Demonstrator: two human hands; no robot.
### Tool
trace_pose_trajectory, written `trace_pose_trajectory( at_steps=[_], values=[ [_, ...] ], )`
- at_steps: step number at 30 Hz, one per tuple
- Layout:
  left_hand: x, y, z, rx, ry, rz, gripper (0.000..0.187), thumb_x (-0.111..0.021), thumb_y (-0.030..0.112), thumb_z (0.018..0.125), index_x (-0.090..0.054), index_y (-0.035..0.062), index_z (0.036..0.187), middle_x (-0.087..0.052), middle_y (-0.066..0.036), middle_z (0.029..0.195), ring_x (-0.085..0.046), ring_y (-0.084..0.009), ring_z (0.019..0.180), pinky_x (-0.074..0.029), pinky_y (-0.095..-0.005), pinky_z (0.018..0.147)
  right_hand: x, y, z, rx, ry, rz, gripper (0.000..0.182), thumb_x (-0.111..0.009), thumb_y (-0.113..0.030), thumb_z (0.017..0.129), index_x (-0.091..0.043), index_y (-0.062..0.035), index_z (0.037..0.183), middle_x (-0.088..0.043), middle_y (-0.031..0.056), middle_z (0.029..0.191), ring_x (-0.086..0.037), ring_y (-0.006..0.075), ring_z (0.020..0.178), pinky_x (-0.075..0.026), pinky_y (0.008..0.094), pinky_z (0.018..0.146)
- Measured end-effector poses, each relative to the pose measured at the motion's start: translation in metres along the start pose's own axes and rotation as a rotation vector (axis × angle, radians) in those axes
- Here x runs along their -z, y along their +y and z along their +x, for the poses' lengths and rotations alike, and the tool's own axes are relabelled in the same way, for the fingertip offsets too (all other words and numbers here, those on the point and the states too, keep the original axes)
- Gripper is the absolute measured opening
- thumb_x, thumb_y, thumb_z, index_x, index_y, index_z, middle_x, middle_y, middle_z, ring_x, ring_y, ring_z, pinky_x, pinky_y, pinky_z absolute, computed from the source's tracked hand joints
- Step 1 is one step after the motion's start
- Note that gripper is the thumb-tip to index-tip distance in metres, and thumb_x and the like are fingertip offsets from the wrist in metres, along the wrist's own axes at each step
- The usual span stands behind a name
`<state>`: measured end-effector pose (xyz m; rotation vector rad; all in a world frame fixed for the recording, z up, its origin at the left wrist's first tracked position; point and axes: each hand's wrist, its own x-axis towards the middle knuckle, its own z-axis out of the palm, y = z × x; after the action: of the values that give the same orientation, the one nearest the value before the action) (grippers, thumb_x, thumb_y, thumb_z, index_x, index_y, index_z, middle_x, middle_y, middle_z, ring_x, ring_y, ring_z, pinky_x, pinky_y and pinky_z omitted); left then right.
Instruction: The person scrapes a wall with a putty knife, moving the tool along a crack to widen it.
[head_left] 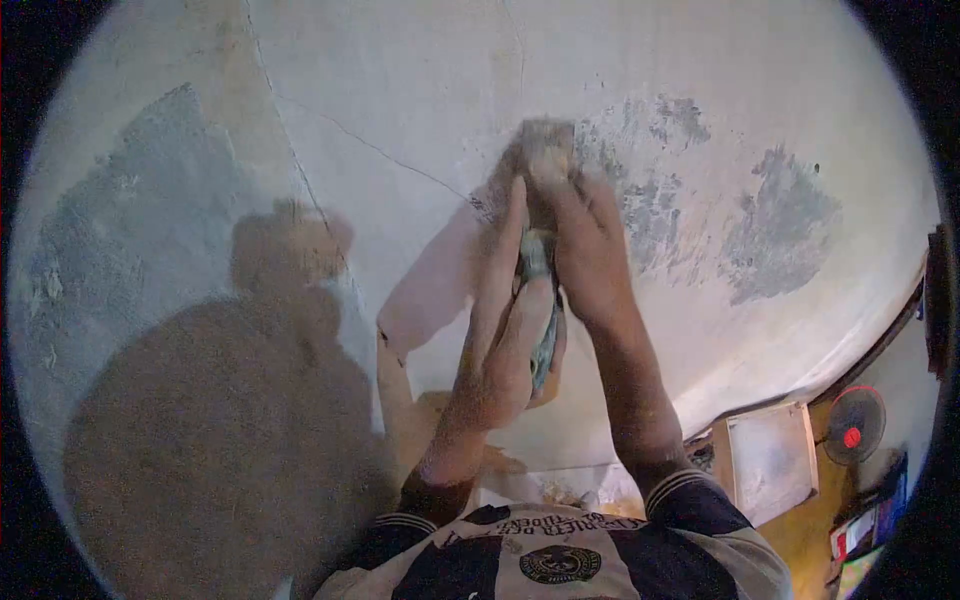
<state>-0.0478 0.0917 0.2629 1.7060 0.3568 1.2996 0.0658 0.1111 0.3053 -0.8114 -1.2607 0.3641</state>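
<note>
Both of my hands are raised against a pale wall (420, 90) and closed on a scraper (537, 255) with a worn, greenish handle. My left hand (512, 340) wraps round the lower handle, with its index finger stretched up along the side. Higher up, my right hand (592, 245) grips the tool near its blade, fingers pointing toward the blade's end. The broad, dull blade (548, 135) is against the wall and slightly blurred. Just right of it are rough grey patches (650, 190) where the surface coat is gone.
A larger grey patch (150, 200) and long cracks (290, 150) mark the wall at left. Shadows of my head and arms fall across it. Low on the right are a whitish box-like panel (768, 460) and a fan (853, 430) with a red centre.
</note>
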Motion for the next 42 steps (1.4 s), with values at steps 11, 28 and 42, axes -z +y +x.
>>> trace_pose_trajectory(
  at_steps=[11,28,42],
  values=[
    [-0.017,0.006,-0.009,0.046,0.024,-0.126,0.063,-0.035,0.019,0.097,-0.006,0.0093,0.152,-0.054,-0.007,0.096,-0.048,-0.0086,0.064,-0.041,-0.0228,0.054,0.008,0.038,-0.012,-0.070,0.000,0.006,0.046,-0.047,-0.035,0.097,-0.055,0.0080,0.082,-0.053,0.0137,0.068,-0.048,0.0177,0.070,-0.041,0.0349,0.067],
    [-0.035,0.011,-0.004,0.019,0.031,-0.176,0.063,-0.037,0.017,0.098,-0.005,0.0099,0.152,-0.050,-0.006,0.087,-0.042,-0.0089,0.057,-0.039,-0.0235,0.050,0.021,0.005,-0.011,-0.241,-0.002,0.153,0.041,-0.052,-0.038,0.093,-0.062,0.0021,0.088,-0.059,0.0055,0.083,-0.049,0.0123,0.077,-0.041,0.0292,0.068],
    [-0.043,0.014,0.002,0.022,0.027,-0.164,0.062,-0.036,0.015,0.099,-0.005,0.0090,0.152,-0.051,-0.009,0.102,-0.044,-0.0093,0.059,-0.040,-0.0242,0.051,0.030,-0.017,0.002,-0.230,-0.027,0.103,0.041,-0.055,-0.034,0.092,-0.060,0.0034,0.110,-0.059,0.0113,0.103,-0.054,0.0177,0.096,-0.042,0.0310,0.087]
  ],
)
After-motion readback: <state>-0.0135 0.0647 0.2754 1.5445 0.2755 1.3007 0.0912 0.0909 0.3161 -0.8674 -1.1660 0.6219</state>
